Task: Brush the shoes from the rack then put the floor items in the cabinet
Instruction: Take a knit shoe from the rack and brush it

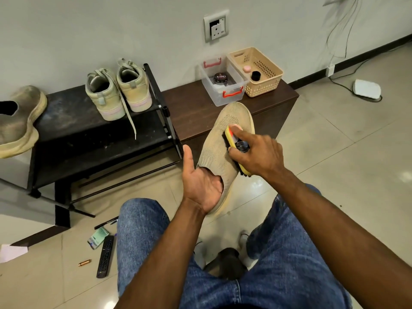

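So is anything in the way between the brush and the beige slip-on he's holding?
Nothing visible. The right hand grips the brush, whose bristles already rest on the upper of the beige slip-on. The left hand holds the shoe at its heel opening, apart from the brush.

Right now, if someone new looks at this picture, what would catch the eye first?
At centre, the left hand holds a beige slip-on shoe by its opening while the right hand presses a yellow brush onto its upper. Behind on the left, a pair of pale sneakers stands on the black rack. On the floor at lower left lies a black remote.
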